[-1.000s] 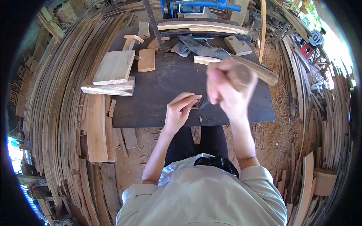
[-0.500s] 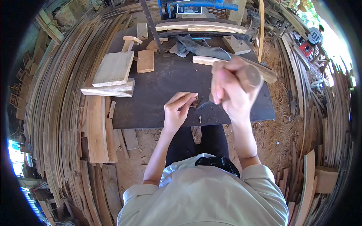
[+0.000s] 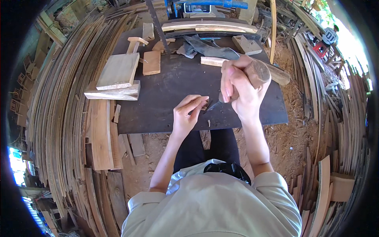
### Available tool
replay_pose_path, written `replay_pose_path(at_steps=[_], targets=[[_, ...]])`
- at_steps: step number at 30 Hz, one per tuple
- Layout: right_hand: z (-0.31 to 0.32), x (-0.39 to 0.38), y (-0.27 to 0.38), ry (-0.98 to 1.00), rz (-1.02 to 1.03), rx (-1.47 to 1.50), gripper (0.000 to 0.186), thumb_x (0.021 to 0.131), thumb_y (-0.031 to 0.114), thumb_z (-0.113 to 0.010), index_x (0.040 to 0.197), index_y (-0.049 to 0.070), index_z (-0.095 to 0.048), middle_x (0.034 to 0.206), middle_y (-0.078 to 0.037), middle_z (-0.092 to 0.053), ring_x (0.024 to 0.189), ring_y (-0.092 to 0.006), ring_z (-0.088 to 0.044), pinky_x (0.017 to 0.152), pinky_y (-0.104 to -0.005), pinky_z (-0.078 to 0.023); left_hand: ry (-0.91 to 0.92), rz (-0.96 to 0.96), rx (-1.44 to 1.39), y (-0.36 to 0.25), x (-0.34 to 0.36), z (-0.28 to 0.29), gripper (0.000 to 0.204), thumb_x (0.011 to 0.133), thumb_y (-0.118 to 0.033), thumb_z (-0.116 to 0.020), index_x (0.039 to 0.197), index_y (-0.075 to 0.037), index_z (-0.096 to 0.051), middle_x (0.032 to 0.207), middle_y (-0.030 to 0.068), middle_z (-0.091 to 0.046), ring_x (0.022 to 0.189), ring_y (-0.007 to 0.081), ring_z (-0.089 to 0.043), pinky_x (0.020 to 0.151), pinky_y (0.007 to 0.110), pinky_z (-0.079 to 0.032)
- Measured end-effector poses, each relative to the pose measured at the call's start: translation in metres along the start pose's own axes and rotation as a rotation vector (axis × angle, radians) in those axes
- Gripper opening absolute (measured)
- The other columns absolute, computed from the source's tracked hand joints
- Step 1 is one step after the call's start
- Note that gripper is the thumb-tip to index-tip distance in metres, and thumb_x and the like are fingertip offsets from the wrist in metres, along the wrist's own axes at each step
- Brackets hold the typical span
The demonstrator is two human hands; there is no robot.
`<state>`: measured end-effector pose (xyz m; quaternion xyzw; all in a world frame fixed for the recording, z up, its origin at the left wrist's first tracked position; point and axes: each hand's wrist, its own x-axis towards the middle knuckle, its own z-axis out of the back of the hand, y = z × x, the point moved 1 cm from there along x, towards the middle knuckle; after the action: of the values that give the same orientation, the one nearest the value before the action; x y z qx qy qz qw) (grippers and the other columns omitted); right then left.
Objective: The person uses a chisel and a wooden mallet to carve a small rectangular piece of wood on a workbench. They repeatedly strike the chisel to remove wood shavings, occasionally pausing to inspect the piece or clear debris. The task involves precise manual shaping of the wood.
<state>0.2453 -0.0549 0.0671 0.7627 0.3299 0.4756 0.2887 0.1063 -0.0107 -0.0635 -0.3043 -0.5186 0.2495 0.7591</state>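
My right hand (image 3: 240, 89) grips the round wooden handle of a chisel (image 3: 252, 77), its dark blade (image 3: 216, 105) angled down onto the dark work board (image 3: 166, 94). My left hand (image 3: 188, 114) pinches a small piece of wood (image 3: 204, 105) flat against the board, right at the blade's tip. Small wood chips lie on the board near my fingers.
Square wooden blocks (image 3: 118, 71) and a wedge (image 3: 114, 93) sit at the board's left. A small block (image 3: 152, 62), a grey cloth (image 3: 205, 47) and offcuts lie at the back. Stacks of curved planks (image 3: 59, 118) ring the work area. Sawdust-covered ground (image 3: 292, 134) lies to the right.
My right hand with the chisel has shifted slightly left and down toward the small piece. My left hand stays pinching it in the same spot.
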Motion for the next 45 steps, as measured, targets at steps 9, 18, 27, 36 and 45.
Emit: replay_pose_path(at_steps=[9, 18, 27, 36, 45], targets=[[-0.013, 0.002, -0.003, 0.053, 0.082, -0.2, 0.012, 0.082, -0.004, -0.054, 0.07, -0.003, -0.052, 0.05, -0.004, -0.048, 0.037, -0.0089, -0.043, 0.034, -0.0241, -0.033, -0.028, -0.018, 0.014, 0.001, -0.001, -0.001, 0.022, 0.08, 0.009, -0.065, 0.1, 0.0, -0.069, 0.091, 0.0105, -0.066, 0.077, 0.0179, -0.067, 0.068, 0.027, -0.054], [-0.02, -0.002, -0.001, 0.051, 0.065, -0.265, 0.014, 0.082, -0.006, -0.052, 0.069, -0.003, -0.05, 0.048, -0.004, -0.045, 0.036, -0.01, -0.042, 0.036, -0.024, -0.032, -0.034, -0.053, 0.021, -0.005, -0.004, -0.003, 0.029, 0.078, 0.015, -0.06, 0.101, 0.0, -0.069, 0.093, 0.0106, -0.064, 0.077, 0.02, -0.067, 0.068, 0.028, -0.053], [-0.012, -0.004, 0.011, 0.078, 0.135, -0.139, 0.012, 0.082, -0.002, -0.054, 0.071, -0.003, -0.053, 0.05, -0.004, -0.048, 0.038, -0.0086, -0.044, 0.036, -0.0237, -0.033, -0.108, -0.1, 0.08, -0.011, 0.004, 0.0, 0.026, 0.079, 0.012, -0.063, 0.101, -0.001, -0.069, 0.091, 0.011, -0.065, 0.077, 0.0199, -0.066, 0.067, 0.028, -0.053], [-0.006, -0.001, -0.003, -0.012, -0.038, -0.043, 0.013, 0.079, -0.001, -0.06, 0.067, 0.0, -0.056, 0.051, -0.002, -0.053, 0.038, -0.0063, -0.048, 0.035, -0.023, -0.033, -0.09, -0.012, 0.077, -0.008, -0.001, -0.006, 0.016, 0.079, 0.009, -0.065, 0.094, 0.003, -0.067, 0.089, 0.011, -0.066, 0.077, 0.0198, -0.065, 0.068, 0.028, -0.051], [0.003, 0.008, -0.005, -0.083, -0.026, -0.04, 0.017, 0.083, -0.001, -0.051, 0.066, 0.0, -0.047, 0.047, -0.006, -0.043, 0.033, -0.0112, -0.036, 0.032, -0.0251, -0.029, -0.033, -0.015, 0.053, -0.003, 0.0, -0.009, 0.02, 0.081, 0.009, -0.064, 0.098, 0.001, -0.069, 0.091, 0.011, -0.066, 0.076, 0.0201, -0.066, 0.067, 0.027, -0.052]])
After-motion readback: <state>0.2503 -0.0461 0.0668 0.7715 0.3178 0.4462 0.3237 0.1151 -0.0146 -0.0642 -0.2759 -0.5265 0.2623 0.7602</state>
